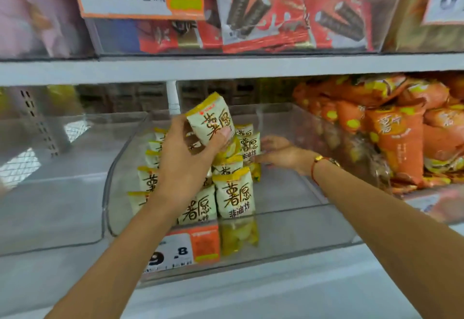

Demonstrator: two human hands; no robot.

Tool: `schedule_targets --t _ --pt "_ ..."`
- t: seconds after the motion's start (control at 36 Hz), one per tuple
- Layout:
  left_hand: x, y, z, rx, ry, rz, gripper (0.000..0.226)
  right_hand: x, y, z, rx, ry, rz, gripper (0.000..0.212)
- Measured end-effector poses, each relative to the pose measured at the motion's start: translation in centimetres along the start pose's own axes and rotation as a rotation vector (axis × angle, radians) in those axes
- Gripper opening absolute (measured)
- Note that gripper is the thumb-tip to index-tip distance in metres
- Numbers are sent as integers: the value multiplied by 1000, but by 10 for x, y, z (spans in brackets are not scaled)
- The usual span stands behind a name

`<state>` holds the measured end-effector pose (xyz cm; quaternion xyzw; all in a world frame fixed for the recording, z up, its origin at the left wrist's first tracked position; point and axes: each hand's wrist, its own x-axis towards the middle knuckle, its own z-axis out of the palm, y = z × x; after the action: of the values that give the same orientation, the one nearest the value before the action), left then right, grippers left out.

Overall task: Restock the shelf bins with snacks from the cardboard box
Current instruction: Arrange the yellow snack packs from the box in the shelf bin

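Head view: left hand (185, 158) grips a snack packet (211, 120); right hand (278, 153), fingers relaxed, steadies the stack (233, 193) below. Seat it level, label forward.

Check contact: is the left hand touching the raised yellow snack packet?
Touching. The head view shows the left hand gripping the raised yellow snack packet, with the thumb across its front and fingers curled behind it, above the stacked packets.

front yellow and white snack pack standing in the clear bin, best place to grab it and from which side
Grip the front snack pack by its yellow crimped top edge, coming from above. It stands upright at the clear bin's front with packs stacked behind and beside it, so only the top is free.
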<state>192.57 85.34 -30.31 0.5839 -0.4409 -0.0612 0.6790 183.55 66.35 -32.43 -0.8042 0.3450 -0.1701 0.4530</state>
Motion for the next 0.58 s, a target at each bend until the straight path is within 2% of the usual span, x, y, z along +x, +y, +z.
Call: schedule_targets --t 0.11,0.22,0.36,0.42,0.5,0.58 --pt "0 0 1 5 -20 -16 34 3 8 2 -59 51 -112 47" --pt "1 -1 1 1 -13 -17 30 8 10 6 -103 107 -183 38" --pt "0 -1 2 -3 -26 -14 32 12 11 9 -264 246 -209 52" --pt "-1 0 2 -11 -35 -7 34 12 14 10 -218 222 -187 54" --pt "-2 1 1 -22 -50 -6 39 11 16 11 -144 114 -126 74" --pt "-2 0 0 -13 -55 -16 51 8 13 7 -237 65 -41 88"
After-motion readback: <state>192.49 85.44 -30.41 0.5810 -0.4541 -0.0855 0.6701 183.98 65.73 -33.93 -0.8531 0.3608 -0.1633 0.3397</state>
